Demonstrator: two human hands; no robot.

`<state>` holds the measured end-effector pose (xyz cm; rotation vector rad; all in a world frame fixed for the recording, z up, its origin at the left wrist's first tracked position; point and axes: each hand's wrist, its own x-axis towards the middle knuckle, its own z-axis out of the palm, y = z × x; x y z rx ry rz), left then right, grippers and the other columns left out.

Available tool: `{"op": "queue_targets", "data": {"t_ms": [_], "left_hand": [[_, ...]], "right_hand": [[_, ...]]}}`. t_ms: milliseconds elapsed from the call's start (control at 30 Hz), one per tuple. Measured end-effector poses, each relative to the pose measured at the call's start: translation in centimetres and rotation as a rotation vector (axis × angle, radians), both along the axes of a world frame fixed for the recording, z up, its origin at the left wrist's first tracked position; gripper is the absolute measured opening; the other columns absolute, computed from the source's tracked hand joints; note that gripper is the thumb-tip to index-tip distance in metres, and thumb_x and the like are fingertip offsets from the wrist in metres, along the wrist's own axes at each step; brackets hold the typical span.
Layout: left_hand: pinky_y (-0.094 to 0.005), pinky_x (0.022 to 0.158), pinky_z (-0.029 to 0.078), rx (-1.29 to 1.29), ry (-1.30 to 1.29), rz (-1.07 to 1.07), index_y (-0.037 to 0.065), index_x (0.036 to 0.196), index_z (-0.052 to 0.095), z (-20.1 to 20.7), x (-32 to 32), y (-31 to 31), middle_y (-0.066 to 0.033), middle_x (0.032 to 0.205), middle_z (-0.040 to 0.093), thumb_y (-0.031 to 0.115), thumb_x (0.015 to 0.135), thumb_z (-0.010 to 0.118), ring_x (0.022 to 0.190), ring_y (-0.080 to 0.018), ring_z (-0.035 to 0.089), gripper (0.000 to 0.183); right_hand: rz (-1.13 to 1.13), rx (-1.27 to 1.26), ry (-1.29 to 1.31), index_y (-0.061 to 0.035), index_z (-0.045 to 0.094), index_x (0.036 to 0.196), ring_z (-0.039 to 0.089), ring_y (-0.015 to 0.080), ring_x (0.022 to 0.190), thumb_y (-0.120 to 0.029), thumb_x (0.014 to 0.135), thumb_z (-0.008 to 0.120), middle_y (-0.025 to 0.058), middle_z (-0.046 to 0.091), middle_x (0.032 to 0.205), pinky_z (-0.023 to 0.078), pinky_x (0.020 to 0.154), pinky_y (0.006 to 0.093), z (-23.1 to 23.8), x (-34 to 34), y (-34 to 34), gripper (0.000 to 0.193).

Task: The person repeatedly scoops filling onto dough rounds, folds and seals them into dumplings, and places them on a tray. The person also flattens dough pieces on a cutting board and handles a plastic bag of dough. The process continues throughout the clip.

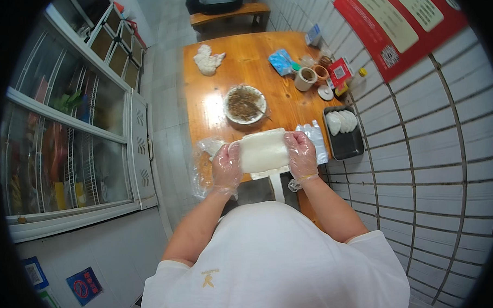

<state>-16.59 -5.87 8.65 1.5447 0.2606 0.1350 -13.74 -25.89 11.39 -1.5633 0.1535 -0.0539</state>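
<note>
My left hand (227, 164), in a clear plastic glove, grips the left edge of a stack of pale dough wrappers (264, 152). On the opposite edge my right hand (302, 155), gloved the same way, is also closed. The wrappers look rectangular and are held about level at the table's near edge, in front of my body. Just beyond them stands a white bowl (228, 112) of brownish minced filling (243, 102), with a thin utensil leaning in it. A clear plastic bag (201, 172) lies beside my left hand.
A black tray (346, 145) with white dumplings (341, 121) sits at the table's right edge. Jars (306, 80) and a blue packet (281, 61) are behind it. A crumpled white cloth (208, 60) lies far left. A glass-door fridge (72, 133) stands left; someone sits on a bench (231, 13) beyond.
</note>
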Motion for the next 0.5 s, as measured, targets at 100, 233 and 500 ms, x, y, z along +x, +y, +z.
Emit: {"op": "queue_targets", "data": {"t_ms": [100, 233, 500], "left_hand": [[-0.027, 0.073, 0.049, -0.146, 0.148, -0.06, 0.001, 0.106, 0.066, -0.9, 1.7, 4.3, -0.005, 0.085, 0.064, 0.028, 0.105, 0.056, 0.08, -0.0082, 0.057, 0.029], [-0.0311, 0.077, 0.052, -0.25, 0.598, -0.254, 0.002, 0.113, 0.065, -1.8, 5.0, 7.8, -0.0075, 0.094, 0.067, 0.042, 0.105, 0.051, 0.083, -0.0162, 0.063, 0.043], [-0.0482, 0.108, 0.048, -1.414, 0.385, -0.263, 0.002, 0.135, 0.053, -3.9, 5.4, 10.8, -0.0203, 0.134, 0.06, 0.052, 0.106, 0.035, 0.123, -0.0342, 0.06, 0.061]], "right_hand": [[0.084, -0.122, -0.055, -0.0001, 0.065, 0.104, 0.055, 0.0069, 0.085, -0.024, 0.101, 0.066, 0.0001, 0.063, 0.09, 0.048, 0.079, 0.0247, 1.0, 1.5, 4.1, 0.024], [0.252, -0.678, -0.34, -0.0084, 0.068, 0.106, 0.067, 0.0228, 0.075, -0.025, 0.095, 0.069, 0.0094, 0.071, 0.088, 0.054, 0.068, 0.0346, 2.7, 2.6, 9.9, 0.02], [0.506, -0.896, -0.055, -0.015, 0.065, 0.128, 0.071, 0.0303, 0.089, -0.045, 0.09, 0.071, 0.0108, 0.073, 0.104, 0.056, 0.078, 0.04, 1.4, 2.6, 12.9, 0.049]]}}
